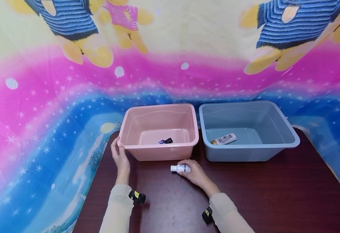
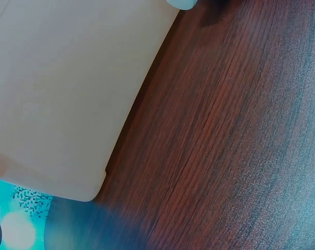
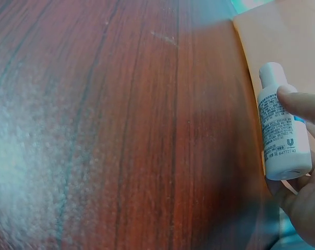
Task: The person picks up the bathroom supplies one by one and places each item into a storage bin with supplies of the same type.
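My left hand [image 1: 121, 160] holds the front left corner of a pink plastic basin [image 1: 158, 153], with fingers at its rim. In the left wrist view only a sliver of that hand shows, beside the basin's pale wall [image 2: 69, 94]. A small white bottle [image 1: 180, 168] with a white cap is in my right hand [image 1: 197, 174], lying sideways in front of the pink basin. Seen from the right wrist, the thumb [image 3: 301, 104] presses on the bottle [image 3: 280, 130], whose printed label faces the camera. Inside the pink basin lies a small dark blue bottle [image 1: 161, 141] with a black cap.
To the right stands a blue-grey basin [image 1: 245, 154], holding a white bottle [image 1: 226, 139] with a gold-brown cap. Both basins sit at the back of a dark wood table [image 1: 164, 207]. A colourful printed cloth [image 1: 172, 74] hangs behind and beside it.
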{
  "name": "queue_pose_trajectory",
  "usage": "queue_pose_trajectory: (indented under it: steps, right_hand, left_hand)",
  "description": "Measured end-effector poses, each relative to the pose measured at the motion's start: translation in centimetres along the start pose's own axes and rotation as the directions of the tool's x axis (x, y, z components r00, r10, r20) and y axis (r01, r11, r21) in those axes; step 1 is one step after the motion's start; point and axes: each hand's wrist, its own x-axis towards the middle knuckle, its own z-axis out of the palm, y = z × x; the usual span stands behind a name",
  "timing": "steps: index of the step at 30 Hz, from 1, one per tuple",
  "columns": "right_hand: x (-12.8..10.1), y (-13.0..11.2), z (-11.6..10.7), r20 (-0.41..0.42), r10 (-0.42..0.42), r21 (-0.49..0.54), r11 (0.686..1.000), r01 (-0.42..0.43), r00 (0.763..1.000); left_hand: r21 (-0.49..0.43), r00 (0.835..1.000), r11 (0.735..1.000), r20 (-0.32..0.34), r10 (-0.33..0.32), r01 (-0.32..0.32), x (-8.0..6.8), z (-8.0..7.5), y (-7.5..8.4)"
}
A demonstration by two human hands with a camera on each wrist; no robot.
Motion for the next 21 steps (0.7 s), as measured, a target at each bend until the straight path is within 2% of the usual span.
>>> queue_pose_trajectory:
  steps: [9, 21]
  right_hand:
    - [0.0, -0.5, -0.3, -0.002, -0.014, -0.014, 1.000, 0.014, 1.000]
    - [-0.3, -1.5, -0.8, -0.016, -0.018, -0.016, 1.000, 0.017, 1.000]
  left_hand:
    - [-0.018, 1.000, 1.000, -0.001, 0.003, -0.003, 0.0, 0.1, 0.1]
    - [0.007, 1.000, 1.000, -0.001, 0.010, -0.010, 0.0, 0.1, 0.1]
